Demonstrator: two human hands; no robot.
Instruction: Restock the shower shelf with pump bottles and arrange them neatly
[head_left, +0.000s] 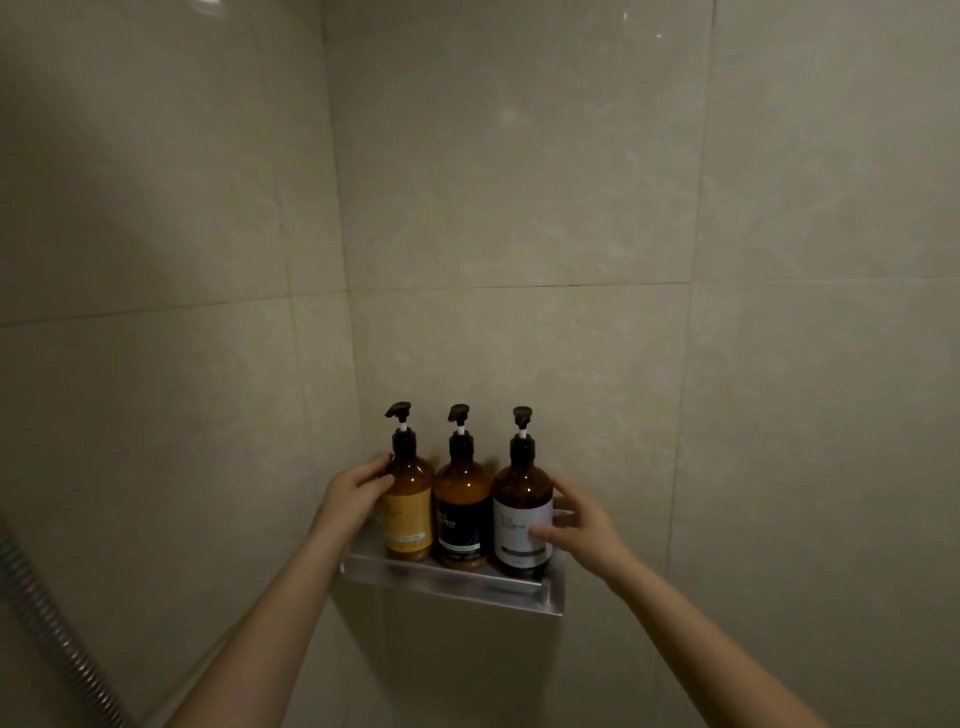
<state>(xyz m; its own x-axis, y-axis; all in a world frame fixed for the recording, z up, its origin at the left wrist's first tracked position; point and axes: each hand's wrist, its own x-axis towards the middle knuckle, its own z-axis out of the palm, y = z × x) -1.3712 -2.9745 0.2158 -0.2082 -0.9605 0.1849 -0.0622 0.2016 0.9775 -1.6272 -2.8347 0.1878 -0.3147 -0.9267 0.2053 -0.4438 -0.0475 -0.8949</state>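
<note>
**Three bottles on the shelf, your grips on the outer two**

All 3 pump bottles stand upright in a row on the metal shelf (452, 583), which is fixed to the tiled wall (519, 208) near the corner. Your left grip (358, 492) curls round the left side of the yellow-label bottle (411, 512), fingers up at its shoulder. Your right grip (577, 526) holds the white-label bottle (519, 512), w/ thumb on the label front and fingers behind. The black-label bottle (463, 519) sits between them, touching or nearly touching both. A shower hose (47, 613) hangs at bottom left.
</note>
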